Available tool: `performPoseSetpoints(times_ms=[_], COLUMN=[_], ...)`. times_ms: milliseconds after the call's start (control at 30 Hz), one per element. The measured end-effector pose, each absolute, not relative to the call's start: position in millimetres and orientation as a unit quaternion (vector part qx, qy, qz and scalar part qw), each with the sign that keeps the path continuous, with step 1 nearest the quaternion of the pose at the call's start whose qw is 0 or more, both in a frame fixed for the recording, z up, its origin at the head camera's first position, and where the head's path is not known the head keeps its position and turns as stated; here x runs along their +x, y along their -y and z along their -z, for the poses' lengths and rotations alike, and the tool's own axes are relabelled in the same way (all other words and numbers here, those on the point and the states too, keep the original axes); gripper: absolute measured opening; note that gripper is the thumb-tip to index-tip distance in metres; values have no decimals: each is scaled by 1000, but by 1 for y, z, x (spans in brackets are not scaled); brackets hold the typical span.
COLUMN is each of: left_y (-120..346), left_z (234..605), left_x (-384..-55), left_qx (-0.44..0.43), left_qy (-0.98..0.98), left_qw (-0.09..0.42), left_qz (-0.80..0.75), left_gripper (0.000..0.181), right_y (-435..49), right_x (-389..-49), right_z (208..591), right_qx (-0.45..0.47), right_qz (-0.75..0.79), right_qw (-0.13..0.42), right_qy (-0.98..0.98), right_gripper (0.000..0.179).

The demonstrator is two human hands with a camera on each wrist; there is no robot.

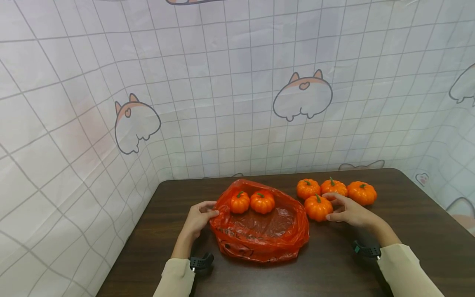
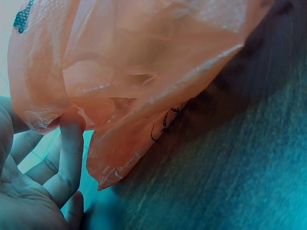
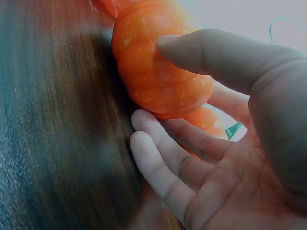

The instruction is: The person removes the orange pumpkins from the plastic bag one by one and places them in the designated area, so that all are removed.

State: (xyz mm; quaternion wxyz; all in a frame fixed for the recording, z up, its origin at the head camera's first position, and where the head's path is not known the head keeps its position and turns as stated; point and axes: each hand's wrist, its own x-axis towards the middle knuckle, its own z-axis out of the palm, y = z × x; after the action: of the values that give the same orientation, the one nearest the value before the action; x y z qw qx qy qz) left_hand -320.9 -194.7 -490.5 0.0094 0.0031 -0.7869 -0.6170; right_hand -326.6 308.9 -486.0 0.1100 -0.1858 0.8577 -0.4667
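The right hand (image 1: 346, 212) is partly closed, with the thumb on one side of the front pumpkin (image 1: 316, 208) and fingers curved behind it; the ring and little fingers extend free beneath. This spread appears suited to the rounded, ribbed body, which the thumb and nearer fingers brace from opposite sides. The left hand (image 1: 198, 218) pinches the left rim of the red plastic bag (image 1: 259, 249) between thumb and fingers, presumably to steady the limp film and keep its mouth wide. The front pumpkin is located just beside the bag's right edge, a short transfer path. Two pumpkins (image 1: 262, 201) sit side by side within the bag, toward its rear. Three pumpkins (image 1: 362, 193) stand behind and right of the gripped one, on the dark table (image 1: 297, 276).
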Motion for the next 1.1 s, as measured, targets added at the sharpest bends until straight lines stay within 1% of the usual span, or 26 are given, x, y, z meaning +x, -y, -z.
performPoseSetpoints(times_ms=[433, 700, 767, 900, 1100], left_y=[194, 192, 193, 193, 193], left_z=[491, 491, 492, 490, 490], left_x=[-321, -323, -323, -322, -321], left_qx=[8, 18, 14, 11, 10], left_qy=[788, 792, 791, 789, 789], left_qw=[10, 11, 11, 11, 11], left_qz=[616, 610, 612, 614, 614], left_gripper=[32, 33, 33, 32, 32], right_y=[-308, -309, -307, -300, -281], right_x=[-323, -310, -306, -300, -293], right_z=[480, 453, 443, 429, 416], right_qx=[-188, -172, -167, -182, -214], right_qz=[470, 422, 414, 396, 407], right_qw=[118, 104, 93, 42, -20], right_qy=[-855, -884, -890, -899, -888], right_gripper=[77, 75, 72, 66, 47])
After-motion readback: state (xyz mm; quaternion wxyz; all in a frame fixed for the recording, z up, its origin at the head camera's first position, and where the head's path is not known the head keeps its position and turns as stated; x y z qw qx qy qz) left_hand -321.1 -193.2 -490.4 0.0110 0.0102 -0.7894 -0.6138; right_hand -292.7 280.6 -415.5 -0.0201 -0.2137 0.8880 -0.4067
